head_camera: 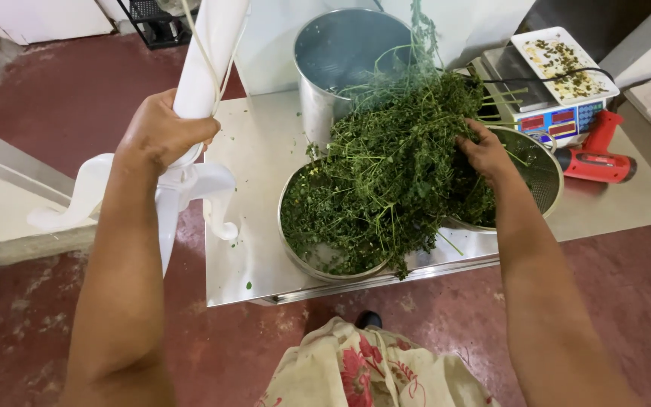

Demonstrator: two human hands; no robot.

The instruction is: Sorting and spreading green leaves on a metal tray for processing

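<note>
My left hand is wrapped around a white plastic pole that rises over the table's left edge; a white curved plastic piece hangs just below the hand. My right hand presses into a big heap of green leafy herb stems. The heap lies across a round metal bowl at the table's front and spills onto a round mesh sieve on the right.
The steel table also carries a tall metal bucket at the back, a weighing scale with a white tray of bits, and a red power tool. Red floor surrounds it. A low white ledge is at left.
</note>
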